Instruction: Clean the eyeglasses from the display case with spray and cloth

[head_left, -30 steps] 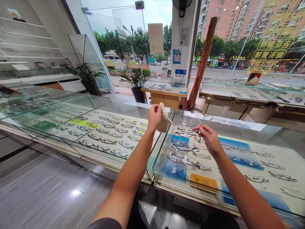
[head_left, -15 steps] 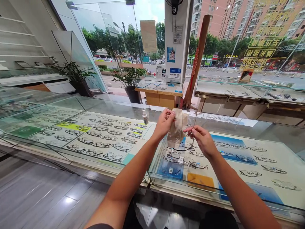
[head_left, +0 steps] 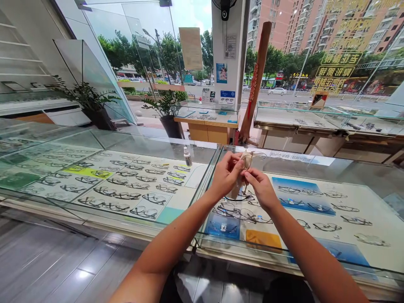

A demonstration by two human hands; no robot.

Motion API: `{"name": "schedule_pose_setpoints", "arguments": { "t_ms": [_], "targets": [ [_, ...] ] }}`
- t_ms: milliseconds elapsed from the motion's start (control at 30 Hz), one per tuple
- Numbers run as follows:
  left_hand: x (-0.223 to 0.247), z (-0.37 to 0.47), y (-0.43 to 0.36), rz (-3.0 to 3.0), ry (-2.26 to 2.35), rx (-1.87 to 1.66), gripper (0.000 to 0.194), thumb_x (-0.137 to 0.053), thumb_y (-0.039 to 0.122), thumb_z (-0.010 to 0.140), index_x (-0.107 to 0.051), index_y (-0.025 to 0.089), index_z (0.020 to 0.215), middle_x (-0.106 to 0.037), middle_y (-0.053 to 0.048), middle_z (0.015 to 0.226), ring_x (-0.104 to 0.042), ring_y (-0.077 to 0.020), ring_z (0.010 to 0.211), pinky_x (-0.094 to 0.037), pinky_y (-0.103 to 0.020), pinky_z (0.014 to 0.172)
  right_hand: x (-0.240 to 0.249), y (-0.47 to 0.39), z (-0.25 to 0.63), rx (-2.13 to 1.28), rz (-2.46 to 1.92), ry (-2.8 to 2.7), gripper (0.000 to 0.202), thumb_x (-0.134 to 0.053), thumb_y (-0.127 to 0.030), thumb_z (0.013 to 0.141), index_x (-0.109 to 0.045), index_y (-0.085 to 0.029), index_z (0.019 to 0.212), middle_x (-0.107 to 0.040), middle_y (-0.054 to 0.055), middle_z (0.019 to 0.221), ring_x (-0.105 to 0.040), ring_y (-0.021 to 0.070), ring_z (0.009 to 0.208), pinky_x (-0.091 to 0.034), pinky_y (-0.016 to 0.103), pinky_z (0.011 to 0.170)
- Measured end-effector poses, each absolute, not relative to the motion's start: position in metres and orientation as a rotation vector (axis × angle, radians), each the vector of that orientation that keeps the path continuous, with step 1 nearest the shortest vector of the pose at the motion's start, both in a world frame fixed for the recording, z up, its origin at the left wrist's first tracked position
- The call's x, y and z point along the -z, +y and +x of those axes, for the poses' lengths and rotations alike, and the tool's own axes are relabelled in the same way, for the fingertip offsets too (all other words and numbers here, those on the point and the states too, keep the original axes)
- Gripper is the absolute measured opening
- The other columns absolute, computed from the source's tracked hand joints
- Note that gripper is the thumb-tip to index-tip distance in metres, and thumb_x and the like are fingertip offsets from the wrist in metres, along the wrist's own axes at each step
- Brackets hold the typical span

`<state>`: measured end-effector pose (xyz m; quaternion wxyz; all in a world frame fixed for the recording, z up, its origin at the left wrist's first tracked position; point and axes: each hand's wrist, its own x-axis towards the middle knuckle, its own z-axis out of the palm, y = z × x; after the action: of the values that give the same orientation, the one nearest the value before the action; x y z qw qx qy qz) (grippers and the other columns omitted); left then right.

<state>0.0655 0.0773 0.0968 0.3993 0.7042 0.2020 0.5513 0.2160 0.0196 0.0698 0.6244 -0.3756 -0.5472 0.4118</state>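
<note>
Above the glass counter, my left hand (head_left: 227, 173) is closed on a beige cleaning cloth (head_left: 247, 159), which is folded over part of a pair of eyeglasses (head_left: 259, 154). The cloth's lower end hangs beneath the fingers. My right hand (head_left: 261, 187) meets it from the right, its thumb and fingertips pinched on the eyeglasses at the cloth's edge. One thin-rimmed lens sticks out to the upper right, while the other is hidden by cloth and fingers. A small white spray bottle (head_left: 187, 157) stands upright on the counter, left of my left hand.
Glass display cases (head_left: 202, 185) with many rows of eyeglasses run across in front of me. An orange cloth (head_left: 263, 239) lies near the front edge. Beyond are a potted plant (head_left: 170, 122), a wooden post (head_left: 256, 80) and another display case (head_left: 296, 115).
The cloth, hanging loose from my left hand before, is now wrapped over the eyeglasses. My hands have come together, and the eyeglasses have turned and risen. The view has shifted slightly.
</note>
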Motion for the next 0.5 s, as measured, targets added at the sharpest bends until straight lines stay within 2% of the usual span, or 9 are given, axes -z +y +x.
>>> {"name": "schedule_pose_setpoints", "arguments": {
  "t_ms": [67,133,233,367,433,500],
  "targets": [
    [-0.099,0.066,0.076,1.816,0.505,-1.410,0.036,-0.061,0.055,0.104,-0.066,0.019,0.098,-0.073,-0.012,0.134,-0.071,-0.0191,0.101,-0.053,-0.032,0.090,-0.071,0.019,0.216,-0.939,-0.863,-1.266,0.028,-0.074,-0.053,0.095,-0.079,-0.025,0.094,-0.073,0.002,0.089,-0.057,0.0189,0.083,-0.047,0.033,0.081],
    [-0.101,0.066,0.075,1.809,0.538,-1.461,0.041,-0.057,0.056,0.105,-0.070,0.019,0.094,-0.077,-0.011,0.125,-0.071,-0.0210,0.106,-0.053,-0.034,0.095,-0.073,0.018,0.215,-0.935,-0.866,-1.297,0.029,-0.073,-0.053,0.096,-0.079,-0.025,0.095,-0.075,0.003,0.094,-0.060,0.0198,0.087,-0.048,0.034,0.086],
    [-0.102,0.067,0.077,1.660,0.546,-1.508,0.037,-0.070,0.056,0.098,-0.071,0.018,0.097,-0.077,-0.008,0.104,-0.071,-0.0182,0.092,-0.055,-0.030,0.085,-0.075,0.015,0.214,-0.951,-0.857,-1.344,0.031,-0.073,-0.055,0.096,-0.078,-0.024,0.096,-0.077,0.005,0.100,-0.064,0.0218,0.096,-0.050,0.035,0.093],
    [-0.103,0.066,0.083,1.443,0.452,-1.400,0.051,-0.091,0.053,0.079,-0.066,0.020,0.109,-0.074,-0.006,0.104,-0.070,-0.0164,0.090,-0.054,-0.027,0.079,-0.077,0.013,0.214,-0.975,-0.814,-1.390,0.031,-0.071,-0.055,0.098,-0.077,-0.024,0.097,-0.076,0.005,0.102,-0.066,0.0228,0.102,-0.050,0.036,0.097],
    [-0.104,0.065,0.085,1.430,0.442,-1.278,0.056,-0.091,0.057,0.077,-0.066,0.019,0.110,-0.074,-0.006,0.101,-0.069,-0.0170,0.089,-0.053,-0.027,0.078,-0.078,0.012,0.215,-0.958,-0.807,-1.413,0.030,-0.069,-0.054,0.100,-0.078,-0.025,0.099,-0.075,0.005,0.101,-0.065,0.0220,0.101,-0.050,0.035,0.096],
    [-0.106,0.063,0.086,1.514,0.472,-1.145,0.052,-0.083,0.065,0.082,-0.070,0.017,0.098,-0.072,-0.005,0.089,-0.066,-0.0164,0.082,-0.050,-0.027,0.075,-0.078,0.011,0.218,-0.926,-0.823,-1.431,0.030,-0.069,-0.053,0.100,-0.079,-0.024,0.100,-0.073,0.004,0.099,-0.064,0.0214,0.097,-0.050,0.034,0.092]
  ]
}}
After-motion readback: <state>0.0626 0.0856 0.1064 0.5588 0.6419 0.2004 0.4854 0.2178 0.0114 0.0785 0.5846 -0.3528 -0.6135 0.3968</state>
